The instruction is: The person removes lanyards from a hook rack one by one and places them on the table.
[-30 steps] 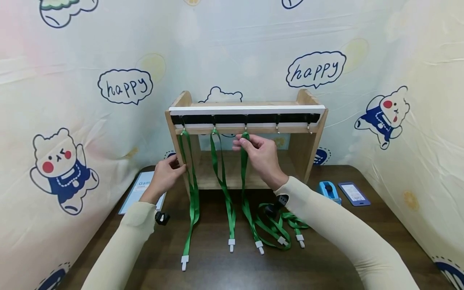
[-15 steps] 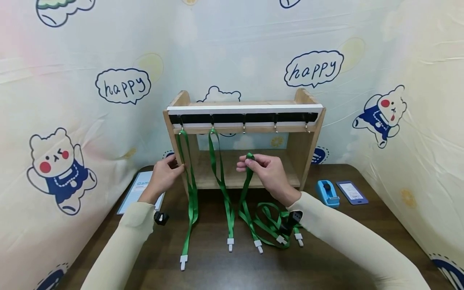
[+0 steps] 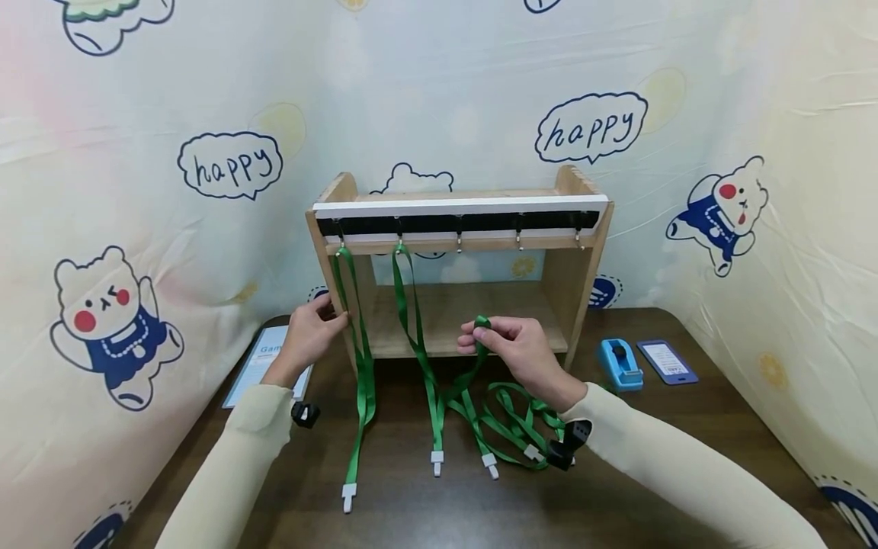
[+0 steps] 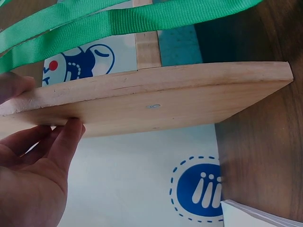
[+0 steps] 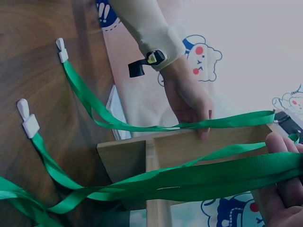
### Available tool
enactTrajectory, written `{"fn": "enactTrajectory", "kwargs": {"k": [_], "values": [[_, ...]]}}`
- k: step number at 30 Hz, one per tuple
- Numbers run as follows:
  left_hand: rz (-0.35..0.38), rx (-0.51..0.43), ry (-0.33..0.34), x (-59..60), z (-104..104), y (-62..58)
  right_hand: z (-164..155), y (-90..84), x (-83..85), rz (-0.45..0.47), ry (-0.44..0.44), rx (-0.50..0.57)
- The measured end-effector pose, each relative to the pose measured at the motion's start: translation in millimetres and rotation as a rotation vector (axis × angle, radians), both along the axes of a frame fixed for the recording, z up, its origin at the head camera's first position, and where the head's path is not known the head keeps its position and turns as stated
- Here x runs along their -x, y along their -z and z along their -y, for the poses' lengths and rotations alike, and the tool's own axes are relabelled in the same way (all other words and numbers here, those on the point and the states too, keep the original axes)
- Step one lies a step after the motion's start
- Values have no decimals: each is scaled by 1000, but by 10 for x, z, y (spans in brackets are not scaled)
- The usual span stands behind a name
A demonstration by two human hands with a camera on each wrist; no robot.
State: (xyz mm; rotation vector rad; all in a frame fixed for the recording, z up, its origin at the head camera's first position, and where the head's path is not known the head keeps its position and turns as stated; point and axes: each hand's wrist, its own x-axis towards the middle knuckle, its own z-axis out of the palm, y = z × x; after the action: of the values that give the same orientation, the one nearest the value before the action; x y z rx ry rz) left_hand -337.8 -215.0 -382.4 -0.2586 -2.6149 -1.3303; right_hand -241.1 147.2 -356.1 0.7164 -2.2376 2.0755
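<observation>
- Green lanyard (image 5: pixel 213 182): our right hand (image 3: pixel 516 348) pinches its upper end, likely keeping it aloft.
- Our left hand (image 3: pixel 310 337), probably steadying, grips the rack (image 3: pixel 446 305) toward the desk's (image 3: pixel 411 518) far edge.

Lanyards (image 3: pixel 366 381) bright grn w/ wht clips (image 3: pixel 349 494); rack (image 3: pixel 571 293) lt. wood, blk strip (image 3: pixel 428 225) btwn wht bands; table (image 3: pixel 439 515) dk. brn; sleeves (image 3: pixel 675 457) cream; backdrop (image 3: pixel 439 91) pale, navy/red bear print.

The right wrist view crops the right hand (image 5: pixel 284 210)
</observation>
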Motion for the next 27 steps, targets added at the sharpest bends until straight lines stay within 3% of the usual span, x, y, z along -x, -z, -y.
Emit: {"fn": "enactTrajectory", "kwargs": {"k": [5, 13, 22, 27], "values": [[-10, 8, -1, 11, -9, -21, -102, 65, -40, 15, -39, 13], [-5, 11, -3, 8, -9, -5, -226, 165, -89, 51, -46, -77], [10, 2, -8, -5, -15, -1, -320, 237, -88, 68, -51, -54], [2, 5, -7, 11, -12, -9, -365, 274, -88, 113, -125, -38]]}}
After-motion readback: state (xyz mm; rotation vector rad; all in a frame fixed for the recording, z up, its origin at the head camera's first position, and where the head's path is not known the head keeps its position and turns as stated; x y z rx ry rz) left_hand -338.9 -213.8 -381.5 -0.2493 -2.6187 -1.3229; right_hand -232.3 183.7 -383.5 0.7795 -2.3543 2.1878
